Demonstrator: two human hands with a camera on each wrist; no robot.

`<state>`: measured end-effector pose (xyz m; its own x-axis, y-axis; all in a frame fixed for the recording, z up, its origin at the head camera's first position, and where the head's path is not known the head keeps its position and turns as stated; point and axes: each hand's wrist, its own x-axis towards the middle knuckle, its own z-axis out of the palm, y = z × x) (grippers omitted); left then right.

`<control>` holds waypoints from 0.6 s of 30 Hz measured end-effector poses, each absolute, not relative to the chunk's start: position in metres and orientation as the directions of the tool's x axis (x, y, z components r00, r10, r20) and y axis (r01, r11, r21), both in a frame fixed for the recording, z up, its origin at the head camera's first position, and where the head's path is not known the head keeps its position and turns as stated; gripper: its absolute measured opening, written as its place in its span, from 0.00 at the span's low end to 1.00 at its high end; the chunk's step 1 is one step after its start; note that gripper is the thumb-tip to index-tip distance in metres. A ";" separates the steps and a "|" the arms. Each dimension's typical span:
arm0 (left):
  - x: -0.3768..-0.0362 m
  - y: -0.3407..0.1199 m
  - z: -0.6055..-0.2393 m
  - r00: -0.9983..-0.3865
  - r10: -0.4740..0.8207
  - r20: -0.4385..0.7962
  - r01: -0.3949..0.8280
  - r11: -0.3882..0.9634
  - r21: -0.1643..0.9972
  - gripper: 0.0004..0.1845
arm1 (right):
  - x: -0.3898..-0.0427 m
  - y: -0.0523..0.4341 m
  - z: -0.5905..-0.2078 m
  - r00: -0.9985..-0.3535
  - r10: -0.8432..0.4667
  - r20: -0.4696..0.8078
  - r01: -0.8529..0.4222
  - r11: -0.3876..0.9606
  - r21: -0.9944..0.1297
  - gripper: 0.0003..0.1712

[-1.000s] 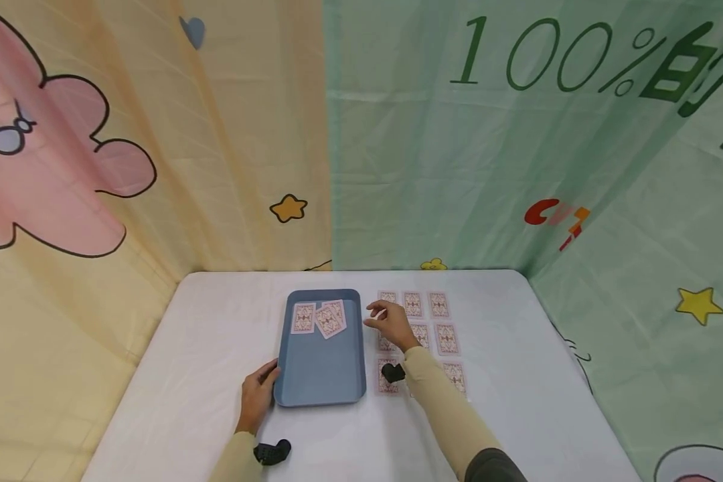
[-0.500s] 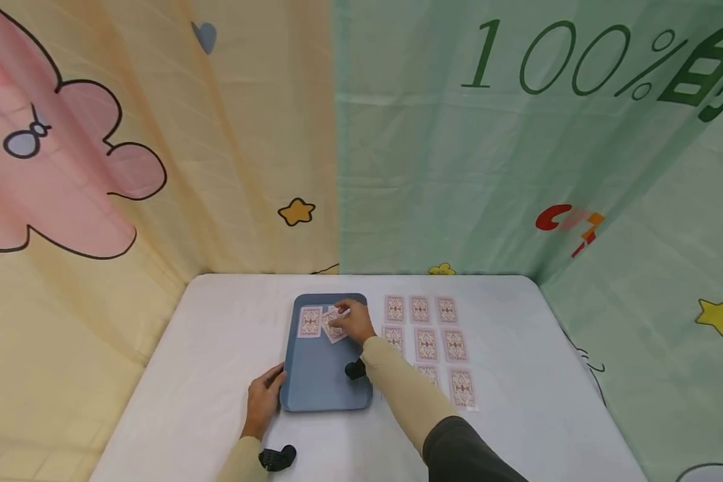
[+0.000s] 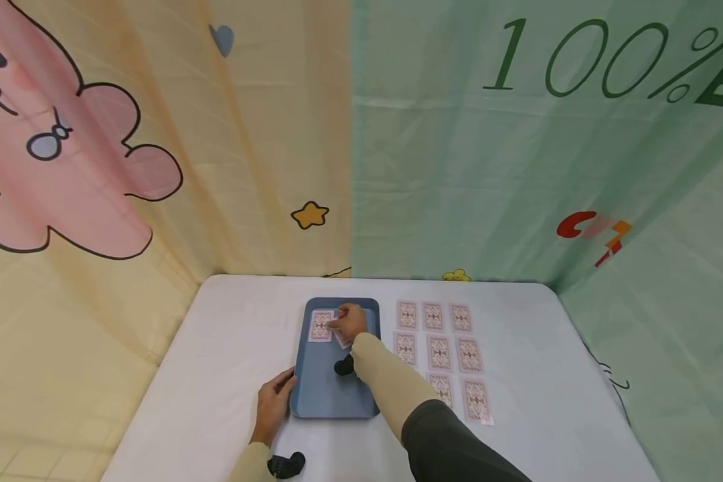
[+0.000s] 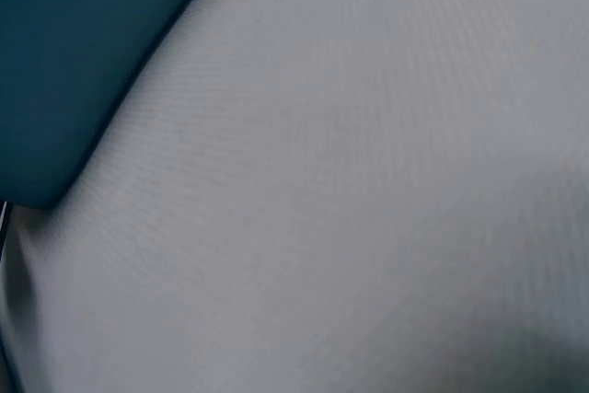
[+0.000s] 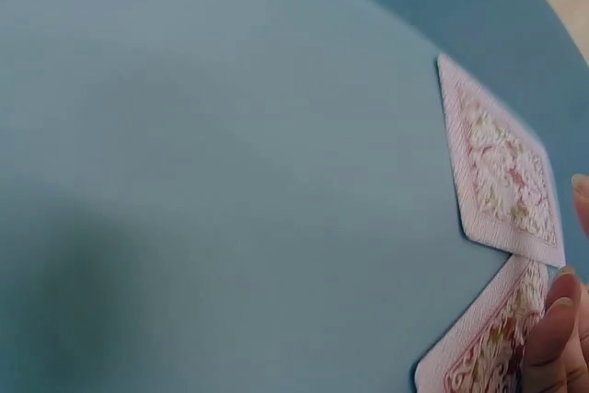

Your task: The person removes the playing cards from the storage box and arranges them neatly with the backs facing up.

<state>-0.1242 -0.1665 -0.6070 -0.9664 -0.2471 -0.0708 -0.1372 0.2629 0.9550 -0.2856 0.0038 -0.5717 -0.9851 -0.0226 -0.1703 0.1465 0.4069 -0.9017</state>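
A blue tray (image 3: 337, 391) lies on the white table (image 3: 217, 361), with pink-backed playing cards at its far end. My right hand (image 3: 351, 321) reaches over them. Its fingertips (image 5: 552, 329) pinch the edge of a card (image 5: 488, 352) that lies beside another card (image 5: 502, 172) on the tray floor (image 5: 202, 181). My left hand (image 3: 275, 402) rests on the table against the tray's near-left corner, thumb at the rim and fingers relaxed. The left wrist view shows only the tray corner (image 4: 74, 62) and tablecloth, no fingers.
Several more face-down cards (image 3: 438, 351) lie in a grid on the table right of the tray. Printed curtains (image 3: 458, 167) close in the table at the back and on both sides. Small black wrist cameras (image 3: 286, 464) sit on both forearms.
My right hand has moved left from the grid of cards on the table to the cards at the tray's far end. The left hand has stayed at the tray corner.
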 end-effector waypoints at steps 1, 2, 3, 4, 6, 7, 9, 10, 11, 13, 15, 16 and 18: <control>-0.124 -0.166 -0.607 -0.968 -0.240 -0.066 -0.132 0.268 0.954 0.18 | -0.286 0.002 -0.572 -0.982 -0.019 -0.186 0.165 0.386 -0.908 0.30; -0.123 -0.166 -0.607 -0.968 -0.239 -0.075 -0.138 0.261 0.955 0.18 | -0.286 0.001 -0.573 -0.980 -0.015 -0.196 0.177 0.367 -0.913 0.31; -0.122 -0.165 -0.607 -0.969 -0.238 -0.073 -0.137 0.263 0.955 0.18 | -0.287 -0.001 -0.573 -0.977 -0.008 -0.215 0.199 0.345 -0.917 0.31; -0.122 -0.165 -0.607 -0.969 -0.237 -0.073 -0.136 0.263 0.955 0.18 | -0.287 -0.002 -0.575 -0.972 -0.001 -0.237 0.224 0.322 -0.920 0.32; -0.121 -0.164 -0.607 -0.969 -0.237 -0.076 -0.139 0.261 0.955 0.18 | -0.289 -0.003 -0.577 -0.961 0.007 -0.275 0.266 0.278 -0.923 0.32; -0.121 -0.164 -0.607 -0.969 -0.235 -0.076 -0.138 0.260 0.956 0.18 | -0.290 -0.004 -0.578 -0.955 0.012 -0.297 0.290 0.252 -0.923 0.33; -0.121 -0.164 -0.607 -0.967 -0.240 -0.083 -0.143 0.249 0.958 0.18 | -0.291 -0.005 -0.580 -0.946 0.012 -0.325 0.320 0.213 -0.923 0.33; -0.121 -0.164 -0.607 -0.967 -0.241 -0.083 -0.143 0.246 0.959 0.18 | -0.292 -0.005 -0.581 -0.945 0.011 -0.328 0.324 0.199 -0.925 0.33; -0.121 -0.164 -0.608 -0.966 -0.243 -0.085 -0.145 0.244 0.959 0.17 | -0.293 -0.005 -0.581 -0.944 0.010 -0.330 0.326 0.190 -0.926 0.32; -0.122 -0.164 -0.609 -0.966 -0.244 -0.083 -0.144 0.246 0.959 0.17 | -0.295 -0.006 -0.582 -0.946 0.012 -0.324 0.320 0.196 -0.927 0.30; -0.123 -0.165 -0.610 -0.965 -0.249 -0.080 -0.144 0.251 0.957 0.17 | -0.296 -0.008 -0.582 -0.951 0.018 -0.310 0.306 0.219 -0.926 0.28; -0.124 -0.165 -0.610 -0.965 -0.252 -0.078 -0.144 0.255 0.956 0.17 | -0.296 -0.009 -0.582 -0.953 0.022 -0.304 0.300 0.230 -0.926 0.26; -0.124 -0.165 -0.610 -0.964 -0.254 -0.076 -0.144 0.260 0.955 0.17 | -0.297 -0.012 -0.583 -0.956 0.036 -0.290 0.288 0.278 -0.916 0.24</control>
<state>-0.1242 -0.1652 -0.6100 -0.9641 -0.2543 -0.0763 -0.1440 0.2595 0.9549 -0.2970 -0.0122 -0.5826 -0.9563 0.0358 -0.2902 0.2884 0.2782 -0.9162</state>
